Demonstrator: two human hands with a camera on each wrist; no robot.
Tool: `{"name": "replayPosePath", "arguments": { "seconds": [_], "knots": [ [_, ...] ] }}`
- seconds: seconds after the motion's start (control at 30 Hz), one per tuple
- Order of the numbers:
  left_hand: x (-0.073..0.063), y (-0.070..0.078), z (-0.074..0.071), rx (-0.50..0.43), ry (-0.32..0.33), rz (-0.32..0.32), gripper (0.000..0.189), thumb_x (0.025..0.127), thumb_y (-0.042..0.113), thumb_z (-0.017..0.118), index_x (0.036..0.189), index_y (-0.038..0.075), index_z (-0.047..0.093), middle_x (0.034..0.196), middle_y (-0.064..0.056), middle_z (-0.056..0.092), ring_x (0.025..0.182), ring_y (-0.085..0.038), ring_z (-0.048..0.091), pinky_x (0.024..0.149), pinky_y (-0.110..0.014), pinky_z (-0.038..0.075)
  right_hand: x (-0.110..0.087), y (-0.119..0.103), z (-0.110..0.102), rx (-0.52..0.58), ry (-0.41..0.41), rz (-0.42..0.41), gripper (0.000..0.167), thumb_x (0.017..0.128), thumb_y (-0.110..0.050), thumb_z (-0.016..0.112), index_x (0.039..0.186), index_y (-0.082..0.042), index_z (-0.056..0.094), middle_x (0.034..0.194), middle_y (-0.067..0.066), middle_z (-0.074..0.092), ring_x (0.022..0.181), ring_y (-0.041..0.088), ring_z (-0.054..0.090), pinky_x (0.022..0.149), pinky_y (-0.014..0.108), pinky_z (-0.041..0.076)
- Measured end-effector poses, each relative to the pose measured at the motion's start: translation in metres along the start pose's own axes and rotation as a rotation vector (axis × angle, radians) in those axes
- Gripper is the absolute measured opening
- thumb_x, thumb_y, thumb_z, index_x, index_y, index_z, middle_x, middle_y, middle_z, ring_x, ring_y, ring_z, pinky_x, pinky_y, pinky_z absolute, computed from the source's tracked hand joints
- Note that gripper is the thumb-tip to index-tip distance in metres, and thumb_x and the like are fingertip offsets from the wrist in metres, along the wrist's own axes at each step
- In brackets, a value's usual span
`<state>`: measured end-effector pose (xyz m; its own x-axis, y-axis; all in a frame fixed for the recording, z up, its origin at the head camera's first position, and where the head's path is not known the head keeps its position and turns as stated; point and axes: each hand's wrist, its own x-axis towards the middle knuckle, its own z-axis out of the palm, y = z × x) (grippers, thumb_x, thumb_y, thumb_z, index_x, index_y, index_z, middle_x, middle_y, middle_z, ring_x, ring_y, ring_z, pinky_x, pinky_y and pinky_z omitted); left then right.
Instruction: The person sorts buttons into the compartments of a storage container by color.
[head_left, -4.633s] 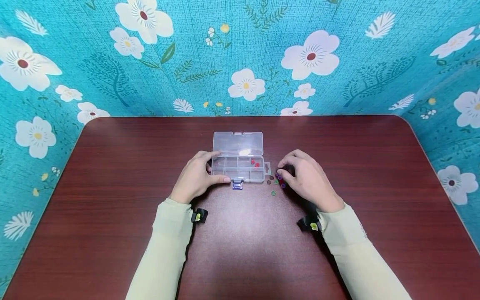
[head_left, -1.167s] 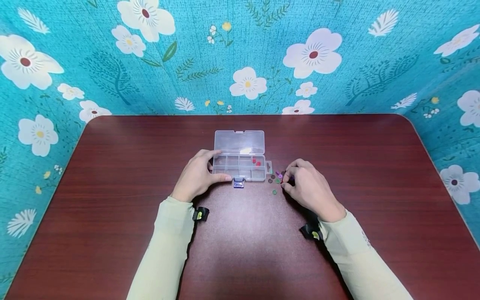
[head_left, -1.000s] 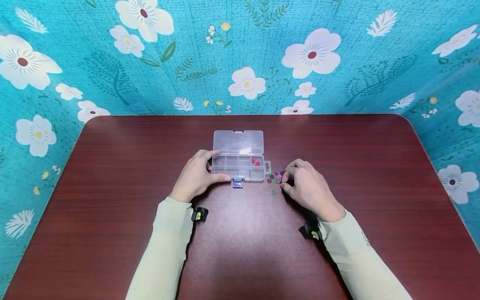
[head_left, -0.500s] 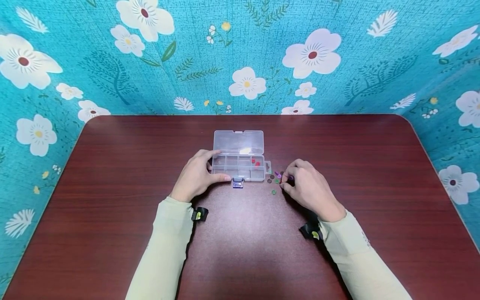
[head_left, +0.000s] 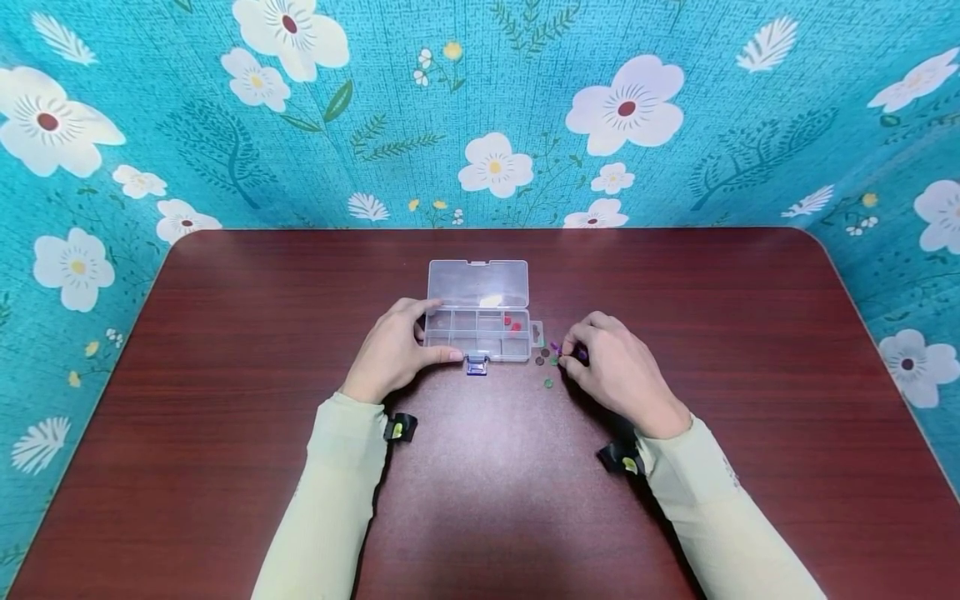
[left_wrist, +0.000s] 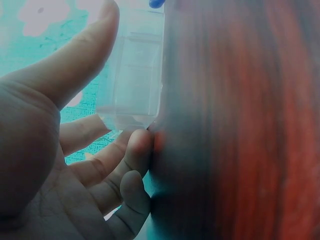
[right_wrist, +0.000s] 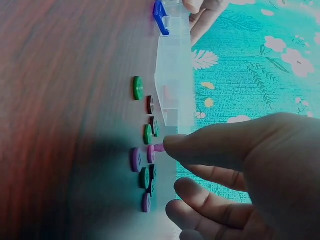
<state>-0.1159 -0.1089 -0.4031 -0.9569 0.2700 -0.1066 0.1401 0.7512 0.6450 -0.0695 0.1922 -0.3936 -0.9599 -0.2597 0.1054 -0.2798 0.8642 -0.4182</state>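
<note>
My left hand (head_left: 390,350) steadies a clear compartment box (head_left: 491,344) by its left end, thumb along the front and fingers at the back. The box's lid (head_left: 477,283) stands open, and red buttons (head_left: 516,327) lie in a back right compartment. My right hand (head_left: 618,362) pinches with thumb and forefinger over the loose buttons just right of the box; the pinched button is mostly hidden behind the thumb. In the right wrist view, a pink button (right_wrist: 151,154) lies by the thumb tip, among a purple button (right_wrist: 136,160) and a green button (right_wrist: 138,88).
A blue latch (head_left: 476,366) hangs at the box's front, and a clear hanging tab (head_left: 537,334) juts from its right end. Dark buttons (head_left: 540,361) lie close to that tab. The dark red wooden table (head_left: 480,500) meets a flowered blue backdrop (head_left: 405,108) behind.
Since several seconds ago, my right hand has shifted among the loose buttons. A red button showed at its fingertips half a second ago; the hand has since risen slightly. My left hand stays on the box.
</note>
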Motion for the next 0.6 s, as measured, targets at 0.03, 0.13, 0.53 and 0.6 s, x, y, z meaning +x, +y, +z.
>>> {"name": "replayPosePath", "arguments": {
  "seconds": [0.03, 0.13, 0.53, 0.6],
  "knots": [
    [0.000, 0.000, 0.000, -0.001, -0.001, 0.000, 0.081, 0.076, 0.046, 0.087, 0.145, 0.017, 0.055, 0.107, -0.006, 0.054, 0.087, -0.022, 0.052, 0.079, -0.038, 0.042, 0.001, 0.000, 0.000, 0.000, 0.004, -0.001, 0.009, 0.083, -0.010, 0.075, 0.081, -0.015, 0.068, 0.096, 0.003, 0.063, 0.087, 0.022, 0.055, 0.067, 0.040, 0.048],
    [0.000, 0.001, 0.000, -0.001, -0.002, -0.001, 0.081, 0.076, 0.046, 0.087, 0.145, 0.016, 0.055, 0.106, -0.006, 0.054, 0.087, -0.022, 0.052, 0.079, -0.038, 0.042, 0.003, -0.002, -0.001, -0.001, 0.014, -0.001, 0.009, 0.084, -0.011, 0.075, 0.081, -0.015, 0.068, 0.098, 0.003, 0.063, 0.088, 0.022, 0.055, 0.067, 0.039, 0.047],
    [0.000, 0.001, 0.000, 0.000, -0.002, -0.002, 0.081, 0.076, 0.047, 0.086, 0.145, 0.017, 0.055, 0.104, -0.005, 0.053, 0.086, -0.021, 0.051, 0.078, -0.037, 0.042, 0.010, -0.007, -0.001, 0.011, 0.038, 0.009, 0.010, 0.084, -0.011, 0.075, 0.081, -0.016, 0.067, 0.097, 0.003, 0.062, 0.089, 0.022, 0.055, 0.067, 0.040, 0.047],
    [0.000, 0.001, 0.000, -0.002, -0.001, -0.001, 0.081, 0.076, 0.046, 0.087, 0.145, 0.017, 0.055, 0.104, -0.005, 0.053, 0.086, -0.021, 0.051, 0.078, -0.037, 0.042, 0.011, -0.009, -0.002, 0.013, 0.042, 0.013, 0.010, 0.084, -0.011, 0.075, 0.081, -0.016, 0.067, 0.097, 0.003, 0.062, 0.089, 0.022, 0.055, 0.066, 0.040, 0.047]
  ]
}}
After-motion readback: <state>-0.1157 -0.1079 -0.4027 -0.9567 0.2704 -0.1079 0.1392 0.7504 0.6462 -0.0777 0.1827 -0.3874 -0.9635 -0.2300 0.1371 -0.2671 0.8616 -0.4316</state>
